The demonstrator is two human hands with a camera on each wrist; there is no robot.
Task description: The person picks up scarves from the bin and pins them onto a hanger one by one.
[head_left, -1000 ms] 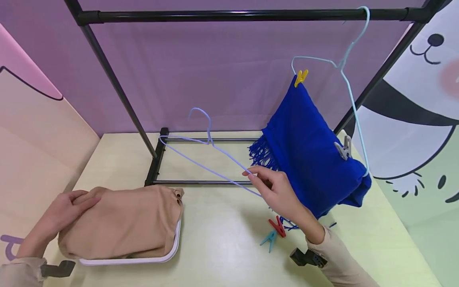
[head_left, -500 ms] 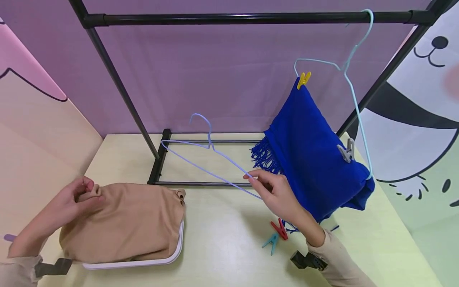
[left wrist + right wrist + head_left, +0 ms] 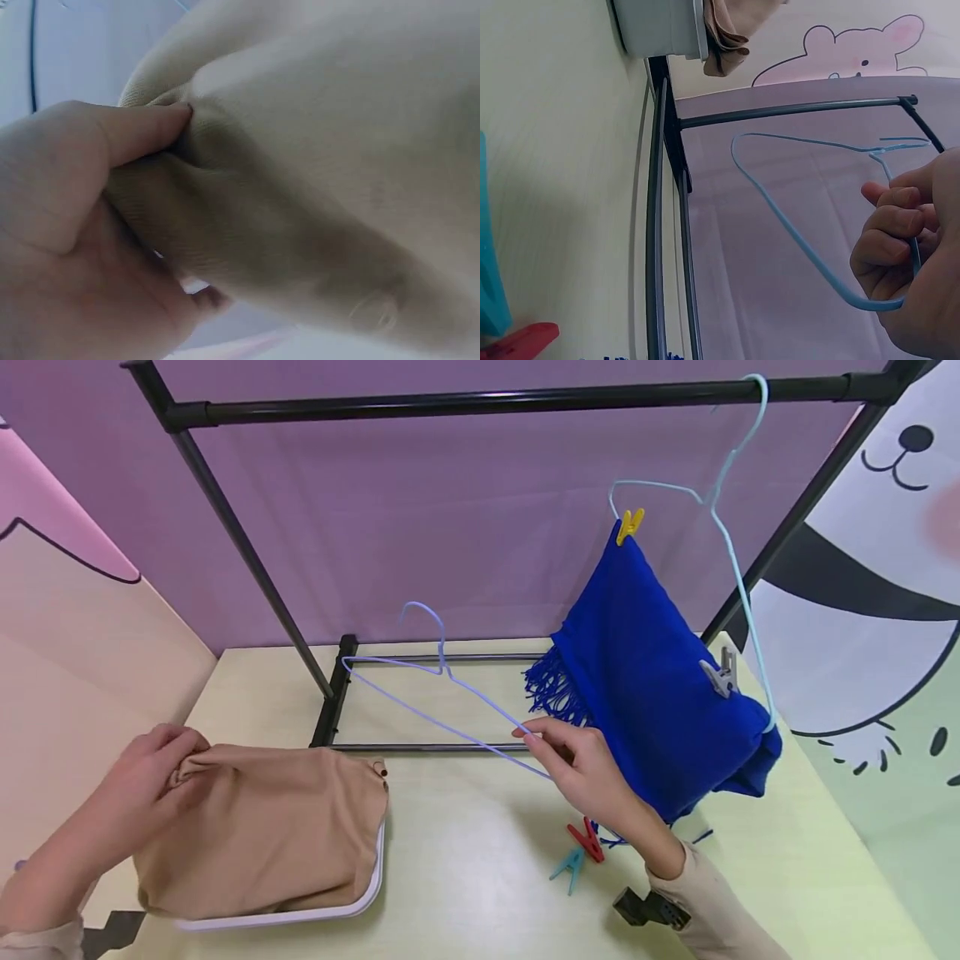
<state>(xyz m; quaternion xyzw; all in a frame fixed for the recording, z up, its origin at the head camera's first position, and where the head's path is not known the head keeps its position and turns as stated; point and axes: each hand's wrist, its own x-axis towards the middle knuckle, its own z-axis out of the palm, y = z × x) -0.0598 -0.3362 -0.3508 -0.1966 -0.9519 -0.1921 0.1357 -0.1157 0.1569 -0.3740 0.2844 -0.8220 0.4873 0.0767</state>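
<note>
My left hand (image 3: 146, 789) pinches the upper left edge of a tan cloth garment (image 3: 262, 827) bundled in a white plastic basket (image 3: 352, 906). In the left wrist view the thumb presses a fold of the garment (image 3: 315, 135), and a button shows low on the cloth. My right hand (image 3: 581, 768) grips one end of a lavender clothes hanger (image 3: 401, 700), its hook pointing up and away. The right wrist view has the fingers curled round the hanger's wire (image 3: 802, 244); the bar's far end stretches out free.
A black garment rack (image 3: 480, 402) stands behind. On its right hangs a light blue hanger (image 3: 660, 485) with a blue fringed scarf (image 3: 645, 685), held by a yellow clothespin (image 3: 630, 525) and a grey clothespin (image 3: 722, 672). Red (image 3: 587, 841) and teal clothespins (image 3: 570, 868) lie on the table.
My left hand has gone from lying on the garment to pinching its edge and lifting that corner a little. The right hand with the hanger has hardly moved.
</note>
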